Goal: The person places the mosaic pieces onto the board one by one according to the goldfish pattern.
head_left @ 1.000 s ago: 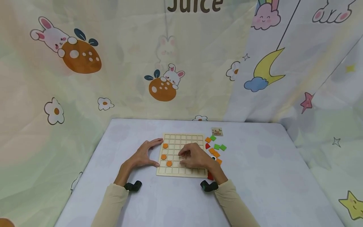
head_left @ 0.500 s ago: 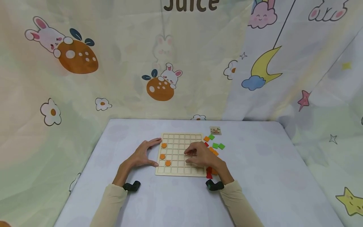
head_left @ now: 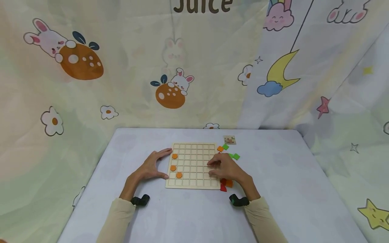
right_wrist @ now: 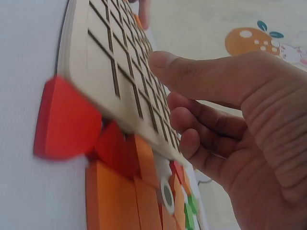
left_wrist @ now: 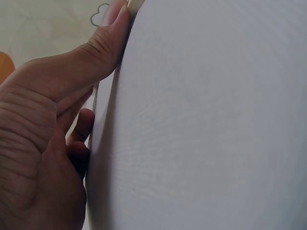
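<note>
Touching the gridded board (head_left: 194,165) at left edge: left hand (head_left: 150,167), thumb and fingers spread. Right hand (head_left: 228,167) over right side, thumb apart from fingers, near orange tiles (right_wrist: 112,201).

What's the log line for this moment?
left hand: touching pale wooden gridded board; right hand: at board's right side; round orange pieces: three on board

A person wears plain beige long sleeves, the left sleeve (head_left: 116,219) and right sleeve (head_left: 265,219) both softly creased and ending near the wrists. Just beyond the cuffs sit matching compact black devices, a left wrist camera (head_left: 140,200) and a right wrist camera (head_left: 239,200), each with a bent, stubby outline. The left hand (head_left: 151,167) and right hand (head_left: 228,167) are bare, fine creases lining the wrists.
</note>
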`<act>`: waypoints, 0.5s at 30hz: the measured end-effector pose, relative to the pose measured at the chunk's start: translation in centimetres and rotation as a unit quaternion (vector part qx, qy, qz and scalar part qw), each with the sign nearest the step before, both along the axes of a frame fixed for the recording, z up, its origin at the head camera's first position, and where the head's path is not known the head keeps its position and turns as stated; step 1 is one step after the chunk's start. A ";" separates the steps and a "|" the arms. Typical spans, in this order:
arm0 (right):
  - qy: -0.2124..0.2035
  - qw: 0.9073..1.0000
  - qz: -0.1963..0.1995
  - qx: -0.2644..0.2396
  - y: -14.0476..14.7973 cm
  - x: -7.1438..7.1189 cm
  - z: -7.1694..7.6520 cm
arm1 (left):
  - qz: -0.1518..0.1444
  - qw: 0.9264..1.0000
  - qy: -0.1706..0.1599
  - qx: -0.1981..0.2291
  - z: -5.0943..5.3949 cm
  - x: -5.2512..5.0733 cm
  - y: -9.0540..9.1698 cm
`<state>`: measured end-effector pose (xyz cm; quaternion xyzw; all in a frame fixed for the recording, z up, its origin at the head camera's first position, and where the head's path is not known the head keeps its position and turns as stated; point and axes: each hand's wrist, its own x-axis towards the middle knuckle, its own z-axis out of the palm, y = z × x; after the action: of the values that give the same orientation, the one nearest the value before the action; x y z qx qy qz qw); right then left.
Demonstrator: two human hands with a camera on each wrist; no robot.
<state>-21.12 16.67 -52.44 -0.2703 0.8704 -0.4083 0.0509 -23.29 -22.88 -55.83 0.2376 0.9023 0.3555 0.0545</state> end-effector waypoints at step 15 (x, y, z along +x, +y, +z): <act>-0.015 1.000 -0.018 0.011 3.1 0.5 0.1 | -0.003 1.000 -0.009 0.001 0.0 -0.1 0.0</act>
<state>-20.66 19.79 -52.36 -0.2479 0.8787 -0.4037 0.0593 -23.34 -22.90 -55.83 0.2371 0.9006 0.3587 0.0633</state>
